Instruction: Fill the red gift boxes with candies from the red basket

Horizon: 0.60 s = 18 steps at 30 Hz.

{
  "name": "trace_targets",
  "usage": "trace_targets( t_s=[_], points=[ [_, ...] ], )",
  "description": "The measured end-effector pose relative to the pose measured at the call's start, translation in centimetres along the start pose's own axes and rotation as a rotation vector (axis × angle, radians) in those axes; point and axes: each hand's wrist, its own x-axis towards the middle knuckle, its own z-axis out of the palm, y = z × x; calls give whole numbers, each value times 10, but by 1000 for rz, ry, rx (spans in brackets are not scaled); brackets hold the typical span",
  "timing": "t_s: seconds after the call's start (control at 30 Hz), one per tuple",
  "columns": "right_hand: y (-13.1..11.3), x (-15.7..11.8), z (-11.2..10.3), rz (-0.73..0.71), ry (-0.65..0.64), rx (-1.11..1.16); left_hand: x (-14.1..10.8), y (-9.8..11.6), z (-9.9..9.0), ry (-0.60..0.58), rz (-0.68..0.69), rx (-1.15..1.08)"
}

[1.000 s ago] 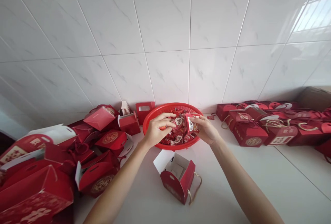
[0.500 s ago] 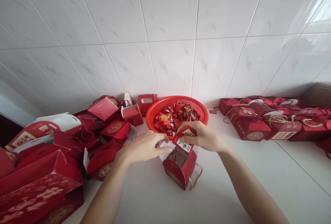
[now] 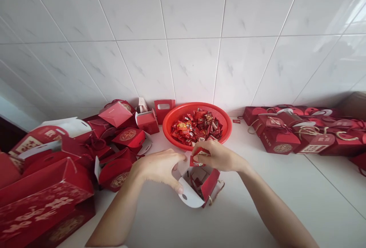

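Note:
A red gift box [image 3: 211, 185] with a twine handle stands on the counter with its top unfolded, and some dark red wrapped pieces show inside. My left hand [image 3: 160, 167] is at its left side, thumb and fingers spread apart. The thumb touches the white inner face of the front flap [image 3: 191, 196], and the fingertips are by the back flap. Over the box's opening, my right hand [image 3: 220, 156] pinches a small red printed packet [image 3: 196, 160]. Just behind the box sits a red plastic basket [image 3: 225, 135] holding many red-wrapped candies [image 3: 197, 126].
Red gift boxes [image 3: 128, 135], some of them open, are heaped at left, with a large red box [image 3: 45, 198] in front. Rows of closed boxes with cords [image 3: 281, 139] stand at right. A small red packet [image 3: 236, 121] lies near the tiled wall [image 3: 191, 68].
The box's front flap has swung outward and down under my left thumb, showing its white inside. My right hand has tipped the packet lower over the opening. The view has shifted slightly.

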Motion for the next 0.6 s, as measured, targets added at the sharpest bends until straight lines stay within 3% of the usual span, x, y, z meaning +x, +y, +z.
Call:
trace_targets(
  t_s=[0.23,0.43,0.6],
  points=[
    [2,-5,0,-8,0,-136,-1,-2,3,90,-3,-46],
    [0,-4,0,-48,110,-94,0,-2,2,2,-11,34],
    [2,0,2,-74,-17,-45,-4,4,-4,-104,-25,47]
  ],
)
